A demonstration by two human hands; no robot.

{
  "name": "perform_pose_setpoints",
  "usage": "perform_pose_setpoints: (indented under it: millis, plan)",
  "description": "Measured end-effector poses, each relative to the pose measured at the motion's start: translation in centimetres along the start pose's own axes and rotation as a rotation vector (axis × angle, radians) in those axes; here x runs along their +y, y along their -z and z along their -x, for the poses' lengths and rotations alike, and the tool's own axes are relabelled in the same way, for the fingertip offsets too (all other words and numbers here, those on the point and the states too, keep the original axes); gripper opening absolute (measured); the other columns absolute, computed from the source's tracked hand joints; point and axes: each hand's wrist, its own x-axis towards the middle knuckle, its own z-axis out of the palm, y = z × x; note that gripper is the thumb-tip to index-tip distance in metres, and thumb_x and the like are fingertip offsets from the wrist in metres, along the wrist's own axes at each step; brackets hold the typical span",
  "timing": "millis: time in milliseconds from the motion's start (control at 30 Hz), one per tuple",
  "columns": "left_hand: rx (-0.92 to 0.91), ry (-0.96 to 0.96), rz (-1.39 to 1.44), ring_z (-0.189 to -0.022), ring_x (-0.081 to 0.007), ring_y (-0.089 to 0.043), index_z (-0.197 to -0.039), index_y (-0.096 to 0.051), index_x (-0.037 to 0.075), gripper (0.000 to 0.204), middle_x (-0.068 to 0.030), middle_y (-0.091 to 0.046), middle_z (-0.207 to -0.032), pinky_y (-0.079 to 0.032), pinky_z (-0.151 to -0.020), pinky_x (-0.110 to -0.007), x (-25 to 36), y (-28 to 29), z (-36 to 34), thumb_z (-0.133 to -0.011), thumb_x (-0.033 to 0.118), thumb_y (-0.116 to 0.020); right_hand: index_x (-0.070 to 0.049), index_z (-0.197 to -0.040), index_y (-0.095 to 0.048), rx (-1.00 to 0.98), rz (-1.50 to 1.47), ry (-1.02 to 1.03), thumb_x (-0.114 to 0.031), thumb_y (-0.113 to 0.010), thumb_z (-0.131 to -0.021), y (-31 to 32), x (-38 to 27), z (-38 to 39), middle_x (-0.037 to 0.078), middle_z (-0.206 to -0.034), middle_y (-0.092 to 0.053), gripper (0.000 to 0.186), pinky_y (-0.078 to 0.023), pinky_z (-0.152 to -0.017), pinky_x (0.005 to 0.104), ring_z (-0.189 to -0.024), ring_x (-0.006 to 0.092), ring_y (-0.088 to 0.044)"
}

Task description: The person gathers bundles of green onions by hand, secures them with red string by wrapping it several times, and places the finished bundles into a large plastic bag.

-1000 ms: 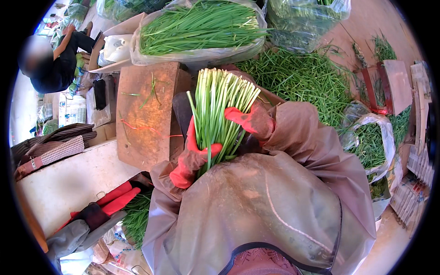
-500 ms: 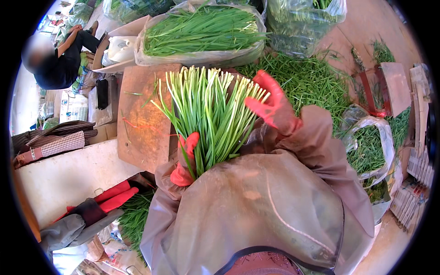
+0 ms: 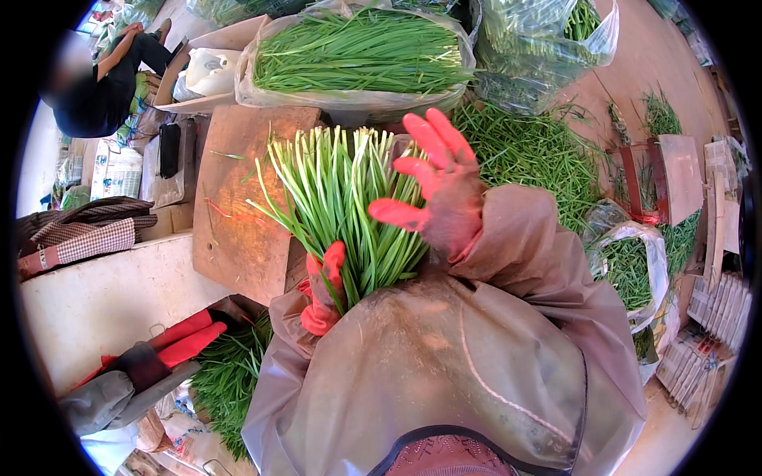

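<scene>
A thick bunch of garlic chives [image 3: 349,198] stands fanned in front of me, pale cut ends pointing away and green leaves toward my body. My left hand [image 3: 324,289], in a red glove, grips it low on its left side, thumb up along the leaves; the other fingers are hidden behind. My right hand [image 3: 444,186], also red-gloved and soiled on the palm, is raised at the bunch's right edge with its fingers spread and nothing in them. Its fingertips overlap the stems; I cannot tell whether they touch.
A wooden board [image 3: 254,182] lies left of the bunch. Beyond it, a plastic-lined box [image 3: 349,99] holds more chives. Loose green trimmings [image 3: 548,159] heap at the right, near an open plastic bag [image 3: 659,270]. A person [image 3: 95,95] sits at the far left.
My right hand has swung left and nearer, its palm turning into view and its fingers spreading. The bunch's stems are drawn slightly closer together. My left hand keeps its grip.
</scene>
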Motion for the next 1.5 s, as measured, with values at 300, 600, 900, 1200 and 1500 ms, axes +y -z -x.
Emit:
perform_pose_setpoints:
  millis: [300, 600, 900, 1200, 1500]
  plan:
    - [-0.151, 0.020, 0.047, -0.070, -0.0146, -0.048, -0.078, -0.041, 0.006, 0.035, -0.0040, -0.047, -0.077, -0.041, -0.061, -0.026, -0.8, 1.5, -0.3, -0.075, 0.038, -0.053, -0.010, -0.069, -0.060, -0.100, 0.153, 0.032, -0.015, -0.066, -0.061, -1.3, 0.5, -0.6, 0.008, -0.123, -0.041, 0.011, -0.020, -0.096, 0.0384, -0.122, 0.0265, -0.023]
    - [-0.023, -0.082, -0.201, -0.056, -0.0056, -0.032, -0.087, -0.046, 0.000, 0.021, 0.0035, -0.037, -0.067, -0.026, -0.048, -0.019, 0.6, -1.7, -0.2, -0.080, 0.020, -0.042, -0.013, -0.116, -0.040, 0.435, -1.349, -0.299, -0.021, -0.041, -0.080, 3.4, 4.8, -3.8, 0.009, -0.113, -0.047, 0.037, -0.042, -0.065, 0.0273, -0.076, 0.0166, -0.052]
    - [0.117, 0.119, -0.015, -0.058, -0.0083, -0.041, -0.083, -0.045, -0.001, 0.017, -0.0005, -0.043, -0.070, -0.034, -0.049, -0.024, 2.2, -3.1, -0.2, -0.078, 0.015, -0.041, -0.006, -0.109, -0.048, 1.174, -0.851, -0.407, -0.018, -0.055, -0.073, 18.5, 10.5, 1.2, 0.011, -0.114, -0.045, 0.039, -0.039, -0.082, 0.0354, -0.100, 0.0253, -0.044]
    - [0.028, 0.033, 0.023, -0.069, -0.0130, -0.048, -0.098, -0.046, -0.004, 0.032, -0.0048, -0.050, -0.081, -0.042, -0.062, -0.026, -1.4, 1.5, 0.3, -0.080, 0.022, -0.045, -0.014, -0.116, -0.045, -0.053, -0.509, -0.310, -0.039, -0.049, -0.078, 5.7, -2.3, -2.1, 0.003, -0.126, -0.035, 0.046, -0.033, -0.089, 0.0423, -0.114, 0.0236, -0.033]
    - [0.104, 0.052, -0.002, -0.059, -0.0058, -0.035, -0.102, -0.040, 0.000, 0.028, 0.0021, -0.040, -0.071, -0.030, -0.051, -0.020, 0.9, -2.5, 0.2, -0.079, 0.016, -0.041, -0.021, -0.083, -0.060, -0.733, 0.335, 0.184, -0.022, -0.055, -0.069, 1.7, 2.6, -2.8, -0.001, -0.086, -0.057, 0.014, -0.032, -0.089, 0.0349, -0.092, 0.0184, -0.048]
